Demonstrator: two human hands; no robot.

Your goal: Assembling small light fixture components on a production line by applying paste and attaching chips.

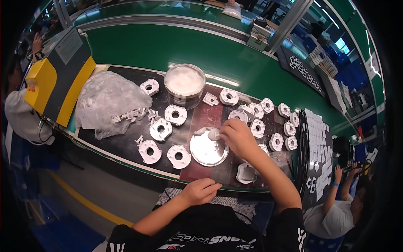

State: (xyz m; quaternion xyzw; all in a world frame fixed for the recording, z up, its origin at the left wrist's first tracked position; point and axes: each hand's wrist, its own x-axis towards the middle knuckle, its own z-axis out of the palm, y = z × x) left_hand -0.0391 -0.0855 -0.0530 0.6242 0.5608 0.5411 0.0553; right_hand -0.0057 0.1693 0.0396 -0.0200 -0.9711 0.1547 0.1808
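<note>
a clear bag (111,98) lies on the table (124,146); the left hand (201,191) half-curls at its near edge, any hold unclear; a round dish (203,152) holds a pale lump (213,134), the right hand (238,136) bunched against it, grip unclear.

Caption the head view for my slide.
Right hand at a shiny round dish, left hand by the table, white parts around.

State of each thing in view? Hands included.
Right hand: bunched at translucent whitish material
Left hand: loosely curled, nothing visible in it
Shiny round dish: flat, whitish material toward far edge
Clear plastic bag: bulging, crumpled
Clear round tub: upright, whitish inside, lid unclear
White holed housings: scattered
Yellow-and-gray machine: power unclear
</note>
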